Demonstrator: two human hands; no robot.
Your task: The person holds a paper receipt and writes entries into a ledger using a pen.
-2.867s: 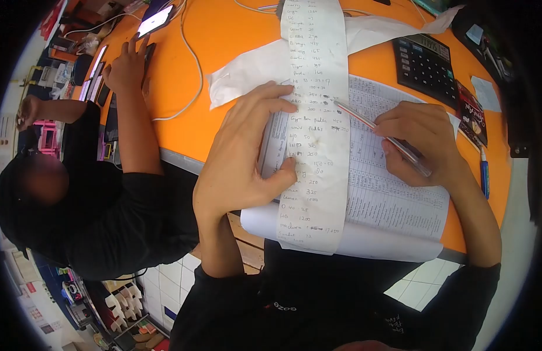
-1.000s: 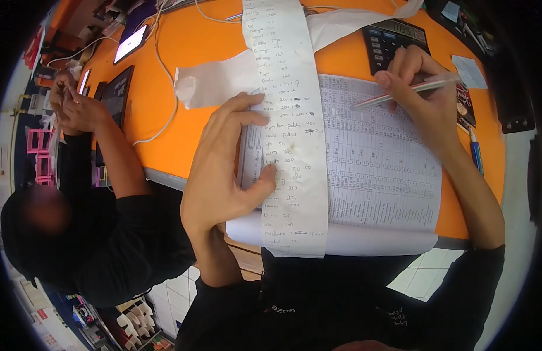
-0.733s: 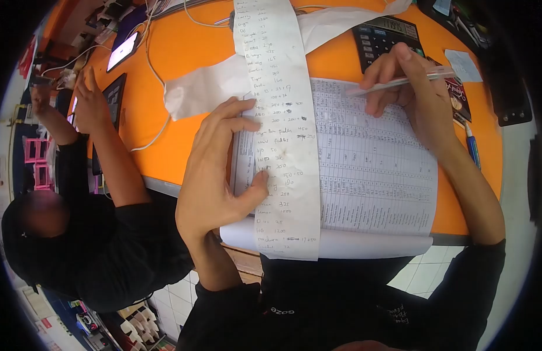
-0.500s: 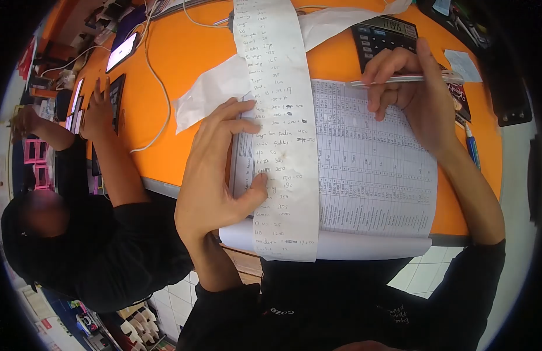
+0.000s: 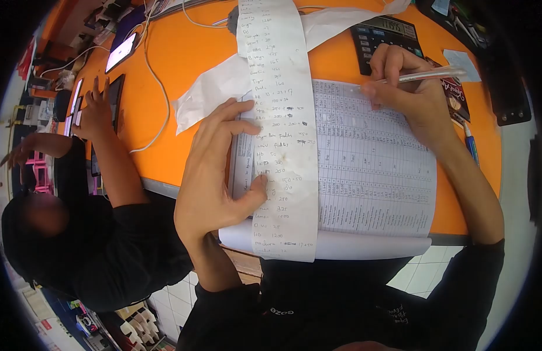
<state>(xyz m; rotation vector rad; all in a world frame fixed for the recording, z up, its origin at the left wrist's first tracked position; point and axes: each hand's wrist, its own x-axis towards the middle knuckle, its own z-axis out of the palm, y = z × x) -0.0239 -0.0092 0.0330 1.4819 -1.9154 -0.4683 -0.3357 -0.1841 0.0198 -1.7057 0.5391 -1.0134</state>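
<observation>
Since half a second ago, the right hand (image 5: 408, 96) has drawn its fingers in and tipped the pen (image 5: 437, 74) more steeply; it now grips the pen between thumb and fingers over the upper part of the printed sheet (image 5: 376, 175). Whether the tip touches the paper cannot be told. The left hand (image 5: 215, 164) is half spread, clasping nothing, its fingertips and thumb resting at the left edge of the long handwritten strip (image 5: 288, 158). That strip lies across the sheet on the orange surface (image 5: 195, 44). A calculator (image 5: 388, 38) sits just beyond the right hand, and a blue marker (image 5: 471, 146) lies beside that forearm.
</observation>
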